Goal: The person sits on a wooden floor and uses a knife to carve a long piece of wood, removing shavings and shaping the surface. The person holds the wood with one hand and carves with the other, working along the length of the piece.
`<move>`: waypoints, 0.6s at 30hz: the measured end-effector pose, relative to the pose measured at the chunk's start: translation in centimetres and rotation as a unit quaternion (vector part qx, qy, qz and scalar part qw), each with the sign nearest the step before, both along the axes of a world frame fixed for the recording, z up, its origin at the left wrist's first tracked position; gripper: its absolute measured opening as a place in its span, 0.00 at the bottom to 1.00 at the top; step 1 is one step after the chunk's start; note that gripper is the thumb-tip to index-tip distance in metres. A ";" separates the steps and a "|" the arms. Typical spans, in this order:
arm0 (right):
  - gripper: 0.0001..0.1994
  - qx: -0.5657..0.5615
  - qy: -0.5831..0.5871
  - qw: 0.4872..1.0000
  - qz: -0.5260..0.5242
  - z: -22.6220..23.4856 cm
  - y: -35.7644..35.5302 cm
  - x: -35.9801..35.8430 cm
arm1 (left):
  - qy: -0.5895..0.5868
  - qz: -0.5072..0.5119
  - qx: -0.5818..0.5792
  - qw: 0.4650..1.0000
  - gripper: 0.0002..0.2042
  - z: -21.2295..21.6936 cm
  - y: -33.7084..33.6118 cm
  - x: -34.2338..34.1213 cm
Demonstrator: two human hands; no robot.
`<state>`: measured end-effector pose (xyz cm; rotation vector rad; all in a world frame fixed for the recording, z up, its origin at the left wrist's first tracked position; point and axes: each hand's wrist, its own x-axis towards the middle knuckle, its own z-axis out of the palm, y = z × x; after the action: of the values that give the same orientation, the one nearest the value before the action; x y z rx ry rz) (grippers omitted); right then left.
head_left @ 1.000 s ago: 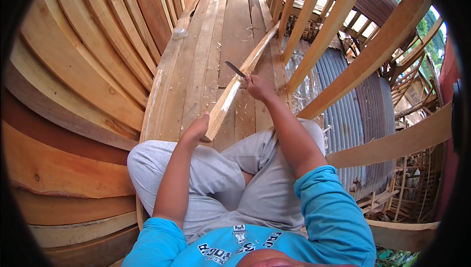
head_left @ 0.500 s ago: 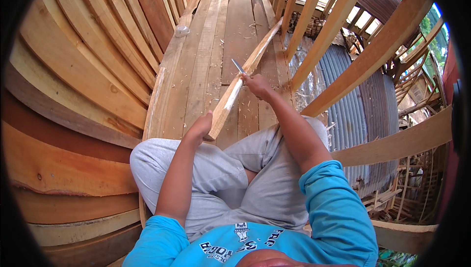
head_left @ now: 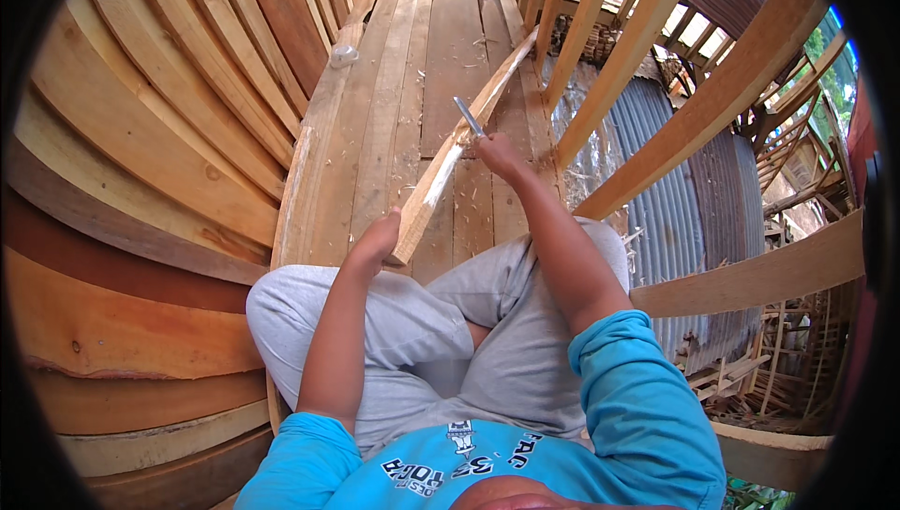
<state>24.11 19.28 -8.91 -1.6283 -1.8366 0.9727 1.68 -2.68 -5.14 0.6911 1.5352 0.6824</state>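
A long squared wooden stick [head_left: 434,189] slants from near my left knee up to the railing posts at the far right. Pale, freshly cut wood shows along its middle. My left hand [head_left: 379,237] grips the near end, with the thumb along its left side. My right hand [head_left: 502,153] is closed round a knife, its handle hidden in the fist. The knife's blade [head_left: 466,114] points away and to the left, lying across the stick just beyond the pale stretch.
Wood shavings lie scattered over the plank floor [head_left: 375,135]. A small clear plastic object [head_left: 344,56] sits at the floor's left edge. Wooden boards [head_left: 159,126] line the left side. Railing posts [head_left: 623,51] rise on the right, with corrugated metal sheets [head_left: 656,191] beyond them.
My right hand with the knife has moved slightly away and to the right along the stick. My left hand keeps its hold, and the stick has shifted very little.
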 end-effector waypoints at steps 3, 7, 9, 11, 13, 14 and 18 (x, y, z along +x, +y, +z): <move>0.25 -0.011 0.019 0.999 0.042 0.2 -0.1 0.2 | 0.005 0.008 0.001 1.000 0.30 0.4 -0.2 0.0; 0.25 0.043 -0.040 0.997 0.053 3.5 -2.3 -1.4 | 0.008 0.016 -0.003 1.000 0.29 0.6 -0.7 -0.7; 0.27 0.061 -0.080 0.994 0.050 3.7 -2.3 -0.7 | 0.001 0.009 -0.002 1.000 0.30 1.0 -0.3 -0.1; 0.27 0.075 -0.142 0.984 0.081 5.1 -3.5 -1.3 | 0.003 0.015 -0.002 1.000 0.29 1.2 -0.6 -0.4; 0.29 0.095 -0.189 0.973 0.094 5.8 -4.4 -1.7 | 0.005 0.015 -0.001 1.000 0.30 1.3 -0.6 -0.5; 0.29 0.109 -0.206 0.968 0.092 5.9 -4.6 -1.8 | 0.006 0.013 0.000 1.000 0.30 1.4 -0.6 -0.4; 0.32 0.149 -0.238 0.957 0.079 5.7 -5.0 -2.3 | 0.009 0.019 -0.005 1.000 0.31 1.4 -0.5 -0.2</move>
<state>21.83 14.30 -3.23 -1.6379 -2.3260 0.3425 1.45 -3.17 -3.70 0.6637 1.5707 0.6975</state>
